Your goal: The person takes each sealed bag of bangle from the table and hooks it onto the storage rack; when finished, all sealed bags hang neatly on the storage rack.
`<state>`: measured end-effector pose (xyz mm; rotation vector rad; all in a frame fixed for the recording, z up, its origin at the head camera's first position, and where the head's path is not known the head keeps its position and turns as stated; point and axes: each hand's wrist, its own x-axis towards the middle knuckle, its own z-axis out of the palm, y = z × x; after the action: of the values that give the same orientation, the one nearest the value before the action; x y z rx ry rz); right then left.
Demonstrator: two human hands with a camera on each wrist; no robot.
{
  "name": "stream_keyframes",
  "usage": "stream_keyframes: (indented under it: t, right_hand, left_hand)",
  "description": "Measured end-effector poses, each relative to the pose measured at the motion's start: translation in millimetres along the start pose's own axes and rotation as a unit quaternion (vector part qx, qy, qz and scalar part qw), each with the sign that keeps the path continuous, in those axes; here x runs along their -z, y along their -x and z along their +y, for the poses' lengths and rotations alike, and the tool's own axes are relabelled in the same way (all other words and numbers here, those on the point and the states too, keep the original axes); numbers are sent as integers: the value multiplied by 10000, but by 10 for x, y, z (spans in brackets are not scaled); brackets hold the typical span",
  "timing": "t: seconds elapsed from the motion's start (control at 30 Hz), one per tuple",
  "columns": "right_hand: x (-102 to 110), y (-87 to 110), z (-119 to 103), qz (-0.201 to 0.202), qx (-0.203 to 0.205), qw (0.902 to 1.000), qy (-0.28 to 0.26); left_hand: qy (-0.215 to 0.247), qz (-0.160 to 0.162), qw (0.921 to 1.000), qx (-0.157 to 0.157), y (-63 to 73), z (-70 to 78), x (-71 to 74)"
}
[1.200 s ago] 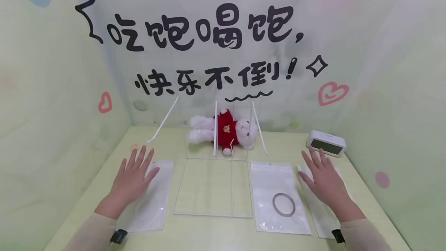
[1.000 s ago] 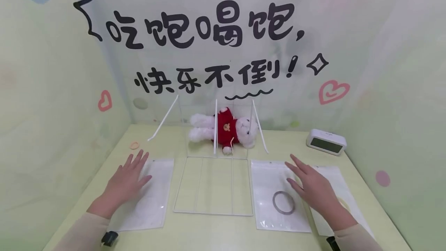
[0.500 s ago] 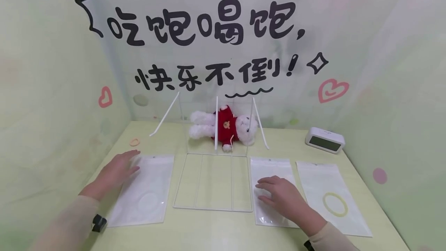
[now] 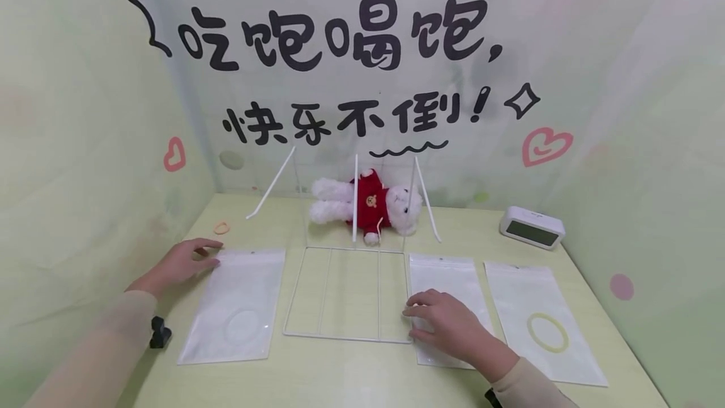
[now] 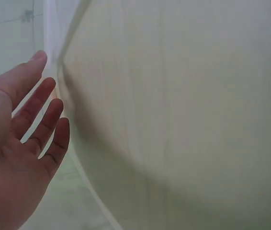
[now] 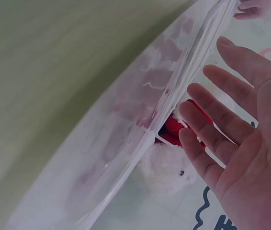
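My left hand (image 4: 178, 263) is at the left edge of a clear zip bag (image 4: 249, 294), which has a whitish ring (image 4: 240, 327) on it or inside; I cannot tell which. Its fingers look loosely bent in the left wrist view and hold nothing. My right hand (image 4: 450, 326) hovers over the middle zip bag (image 4: 447, 272), fingertips near the side of a white wire rack (image 4: 345, 337). Relaxed, spread fingers (image 6: 217, 108) show in the right wrist view, with nothing in them. A grey ring on that middle bag is hidden by this hand.
Inside or behind the rack's upright prongs (image 4: 355, 200) lies a plush bear (image 4: 370, 203) in a red sweater. A third bag (image 4: 510, 288) with a yellow ring (image 4: 547, 332) is at right. A digital clock (image 4: 532, 227) and small orange band (image 4: 221, 227) stand farther back.
My right hand has swept left from above the right bag to the middle bag, covering the grey ring and uncovering the yellow one. My left hand has shifted left, off most of its bag.
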<state>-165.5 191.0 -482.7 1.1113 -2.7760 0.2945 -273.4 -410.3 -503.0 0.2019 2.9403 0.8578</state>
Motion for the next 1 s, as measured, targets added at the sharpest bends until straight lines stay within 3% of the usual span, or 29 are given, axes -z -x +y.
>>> stream_keyframes:
  t: [0.3,0.6,1.0]
  right_hand:
    - [21,-17,-9,47,177,9998,29]
    - [-12,11,17,107,180,9995,217]
    - [-15,60,37,85,108,9995,271]
  left_hand:
    - [11,8,10000,46,-77,-155,-1]
    - [45,18,9999,-150,-113,-131,-17]
    - [244,-23,9992,324,-125,-62,1]
